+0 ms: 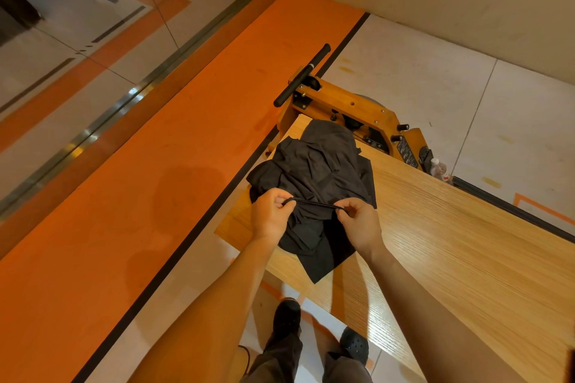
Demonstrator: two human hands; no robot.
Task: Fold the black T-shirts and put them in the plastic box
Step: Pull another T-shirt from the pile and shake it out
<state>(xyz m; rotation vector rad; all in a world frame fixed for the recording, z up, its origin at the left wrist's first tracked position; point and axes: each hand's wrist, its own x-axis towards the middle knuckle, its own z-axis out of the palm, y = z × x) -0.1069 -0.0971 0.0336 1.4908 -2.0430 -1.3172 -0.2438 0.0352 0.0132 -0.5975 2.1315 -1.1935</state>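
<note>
A crumpled pile of black T-shirts (317, 171) lies on the left end of a light wooden table (451, 242). My left hand (270, 214) and my right hand (359, 224) each pinch the black collar band of one T-shirt, stretching it taut between them just above the pile's near side. A corner of black cloth hangs toward the table's near edge. No plastic box is in view.
A wooden rowing machine (351, 112) with a black handle bar stands beyond the table's far end. A small plastic bottle (438, 168) sits on the floor beside it. An orange floor strip and a glass wall lie to the left. My feet are below the table edge.
</note>
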